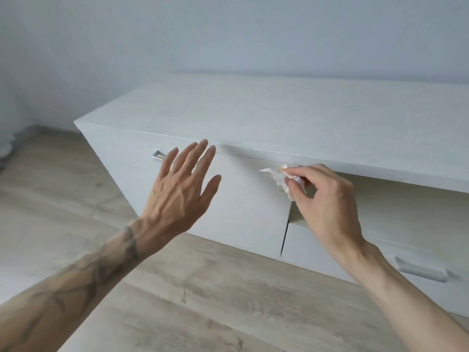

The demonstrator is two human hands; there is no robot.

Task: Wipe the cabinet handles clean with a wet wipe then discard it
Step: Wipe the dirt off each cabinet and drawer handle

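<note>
A low white cabinet (279, 115) stands against the wall. My right hand (327, 199) pinches a crumpled white wet wipe (284, 180) in front of the top right corner of the left door. My left hand (182, 189) hovers with straight, spread fingers in front of that door and covers most of its metal handle (158, 155), whose left end shows. A second silver handle (422, 271) sits on the lower right drawer front.
The light wood-look floor (203, 288) runs along the cabinet's front. An open shelf recess (406, 199) lies behind my right hand, above the drawer. A dark, blurry object (7, 148) sits at the far left edge by the wall.
</note>
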